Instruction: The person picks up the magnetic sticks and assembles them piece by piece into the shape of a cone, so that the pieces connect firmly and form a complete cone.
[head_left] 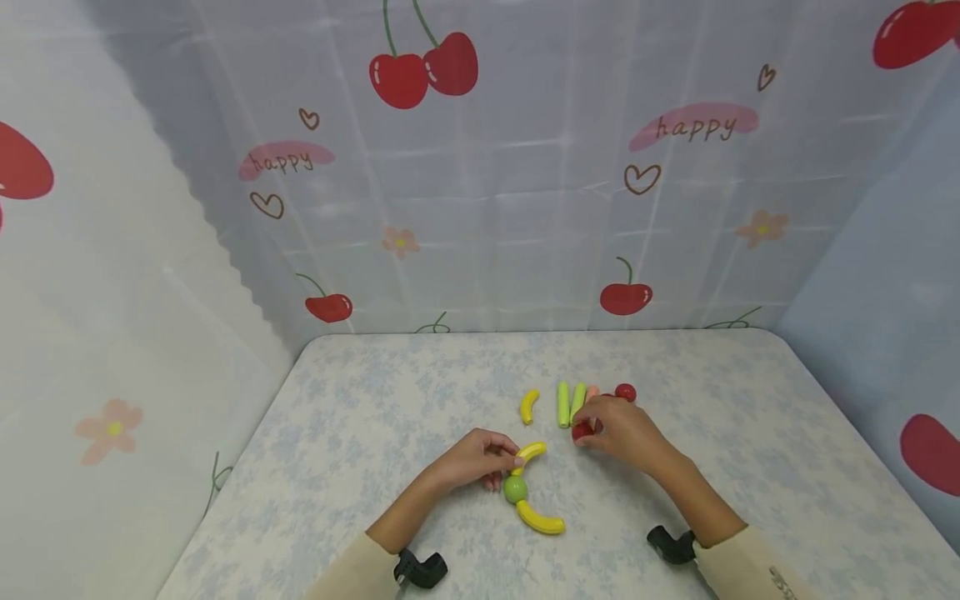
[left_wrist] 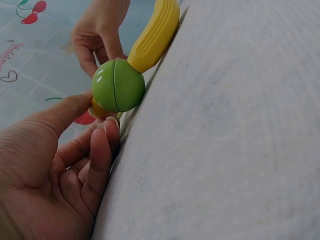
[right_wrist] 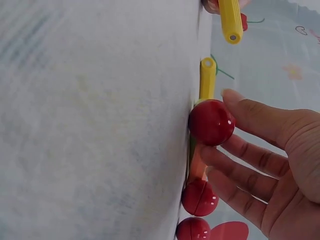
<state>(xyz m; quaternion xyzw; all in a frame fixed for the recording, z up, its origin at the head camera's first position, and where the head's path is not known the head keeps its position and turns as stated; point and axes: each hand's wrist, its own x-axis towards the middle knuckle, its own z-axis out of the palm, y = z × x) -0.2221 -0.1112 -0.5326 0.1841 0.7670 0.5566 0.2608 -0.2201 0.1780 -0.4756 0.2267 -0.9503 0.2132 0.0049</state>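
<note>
My left hand [head_left: 476, 458] pinches a yellow banana-shaped piece [head_left: 534, 451] at its lower end. That end meets a green ball [head_left: 515, 489], and a second yellow banana-shaped piece [head_left: 542, 522] curves away from the ball's other side. In the left wrist view the green ball [left_wrist: 117, 86] has a seam round it and mostly hides the pinched piece. My right hand [head_left: 626, 432] holds a red ball [right_wrist: 212, 122] between thumb and fingers, low over the table. Two more red balls [right_wrist: 200, 198] lie past its fingertips in the right wrist view.
Beyond my hands lie a short yellow curved piece [head_left: 529, 407], two light green sticks [head_left: 564, 406] and an orange piece [head_left: 592, 392], partly hidden. A red ball [head_left: 626, 392] sits behind my right hand. The table [head_left: 375, 383] meets a cherry-print curtain [head_left: 517, 208] at the back.
</note>
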